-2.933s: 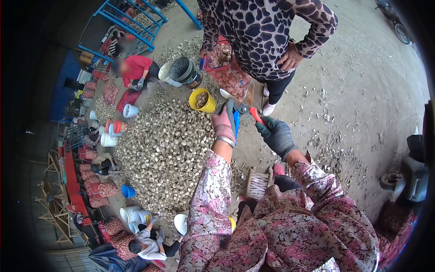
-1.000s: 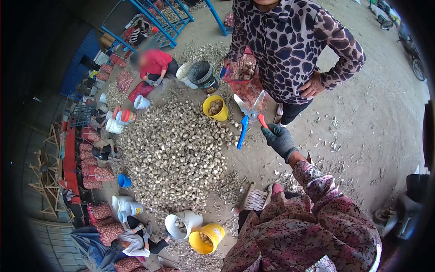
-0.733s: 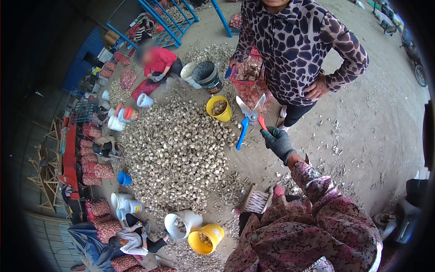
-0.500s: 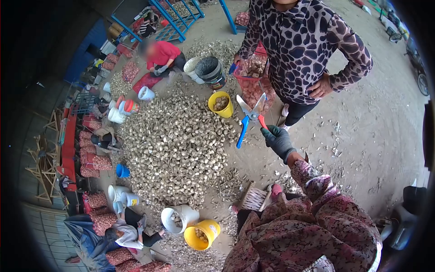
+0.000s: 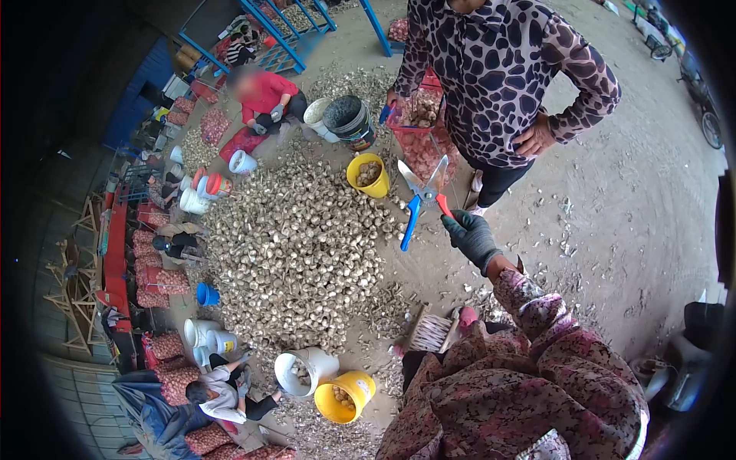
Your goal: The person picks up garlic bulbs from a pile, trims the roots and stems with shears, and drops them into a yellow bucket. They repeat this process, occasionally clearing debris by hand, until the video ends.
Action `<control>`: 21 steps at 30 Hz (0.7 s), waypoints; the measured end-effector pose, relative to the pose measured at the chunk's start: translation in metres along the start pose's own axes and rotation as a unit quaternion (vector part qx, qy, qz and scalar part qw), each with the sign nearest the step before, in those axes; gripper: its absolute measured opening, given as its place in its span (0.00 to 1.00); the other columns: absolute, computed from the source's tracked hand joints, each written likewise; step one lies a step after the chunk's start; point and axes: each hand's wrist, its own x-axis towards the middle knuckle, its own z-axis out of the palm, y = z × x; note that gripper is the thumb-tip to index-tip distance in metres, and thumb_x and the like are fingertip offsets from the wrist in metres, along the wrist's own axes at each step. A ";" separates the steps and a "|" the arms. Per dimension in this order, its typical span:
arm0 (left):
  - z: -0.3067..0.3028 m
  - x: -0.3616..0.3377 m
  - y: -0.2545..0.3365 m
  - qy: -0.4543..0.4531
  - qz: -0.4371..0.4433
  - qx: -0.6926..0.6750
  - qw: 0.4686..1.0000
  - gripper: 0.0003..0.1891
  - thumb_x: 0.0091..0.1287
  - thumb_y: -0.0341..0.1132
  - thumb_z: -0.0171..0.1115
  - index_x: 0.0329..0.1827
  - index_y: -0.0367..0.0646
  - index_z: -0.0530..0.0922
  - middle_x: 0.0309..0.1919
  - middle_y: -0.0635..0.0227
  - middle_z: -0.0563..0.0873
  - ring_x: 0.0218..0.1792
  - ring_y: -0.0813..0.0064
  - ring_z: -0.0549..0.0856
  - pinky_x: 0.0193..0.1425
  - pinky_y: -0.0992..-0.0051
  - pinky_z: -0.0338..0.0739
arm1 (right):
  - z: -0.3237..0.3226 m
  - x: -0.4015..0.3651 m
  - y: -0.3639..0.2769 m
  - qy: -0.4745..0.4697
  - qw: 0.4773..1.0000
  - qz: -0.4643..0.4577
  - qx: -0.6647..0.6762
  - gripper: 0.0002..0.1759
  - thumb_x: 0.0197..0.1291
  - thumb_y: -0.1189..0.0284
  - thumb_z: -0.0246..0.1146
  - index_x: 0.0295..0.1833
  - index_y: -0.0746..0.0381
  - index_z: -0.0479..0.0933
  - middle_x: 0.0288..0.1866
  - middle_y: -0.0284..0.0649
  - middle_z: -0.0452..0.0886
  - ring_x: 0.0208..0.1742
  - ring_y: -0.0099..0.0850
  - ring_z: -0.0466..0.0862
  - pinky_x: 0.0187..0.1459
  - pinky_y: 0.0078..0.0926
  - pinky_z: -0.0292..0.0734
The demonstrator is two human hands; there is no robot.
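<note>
Gloved right hand [image 5: 469,236] clamped on the red handle of the shears [image 5: 422,196], blades splayed and pointing away, blue handle hanging free toward the garlic pile [image 5: 291,253]; left hand out of view.

You stood in an open-air garlic-sorting yard. A broad heap of garlic bulbs [image 5: 295,253] lay on the bare dirt floor [image 5: 636,192]. Round the heap stood a yellow bucket [image 5: 366,175] and a white pail [image 5: 300,372] holding bulbs, and stuffed red mesh sacks [image 5: 161,280] lined its left side. A worker in a red top [image 5: 264,93] crouched at the heap's far edge, with a blue metal frame [image 5: 268,27] beyond. Your right grip [image 5: 469,236] held shears [image 5: 420,198] by the heap's right edge.
</note>
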 end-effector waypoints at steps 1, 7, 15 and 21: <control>-0.001 -0.001 -0.002 0.000 -0.001 -0.002 1.000 0.25 0.68 0.51 0.54 0.63 0.49 0.71 0.51 0.53 0.80 0.49 0.57 0.83 0.50 0.60 0.80 | 0.000 0.001 0.002 -0.001 1.000 0.002 -0.001 0.18 0.66 0.61 0.62 0.51 0.65 0.80 0.23 0.28 0.75 0.22 0.18 0.73 0.26 0.21 0.72; -0.002 -0.008 -0.013 0.002 -0.005 -0.021 1.000 0.25 0.68 0.52 0.53 0.64 0.49 0.70 0.52 0.52 0.80 0.49 0.57 0.83 0.50 0.60 0.80 | 0.005 0.001 0.009 -0.008 1.000 -0.009 -0.004 0.15 0.67 0.63 0.62 0.45 0.65 0.80 0.22 0.26 0.73 0.21 0.18 0.71 0.24 0.21 0.68; 0.007 -0.013 -0.032 0.020 -0.023 -0.077 0.997 0.26 0.69 0.53 0.52 0.65 0.50 0.69 0.54 0.51 0.79 0.50 0.56 0.83 0.50 0.60 0.80 | 0.020 -0.002 0.016 -0.030 1.000 -0.005 0.002 0.12 0.67 0.64 0.62 0.42 0.64 0.80 0.21 0.25 0.72 0.20 0.16 0.70 0.23 0.19 0.67; 0.009 -0.011 -0.044 0.016 -0.038 -0.090 0.995 0.26 0.70 0.53 0.51 0.66 0.51 0.69 0.55 0.51 0.79 0.50 0.55 0.82 0.50 0.59 0.80 | 0.026 -0.013 0.014 -0.046 0.999 0.001 -0.001 0.12 0.67 0.65 0.62 0.42 0.64 0.80 0.22 0.25 0.73 0.20 0.16 0.70 0.23 0.19 0.67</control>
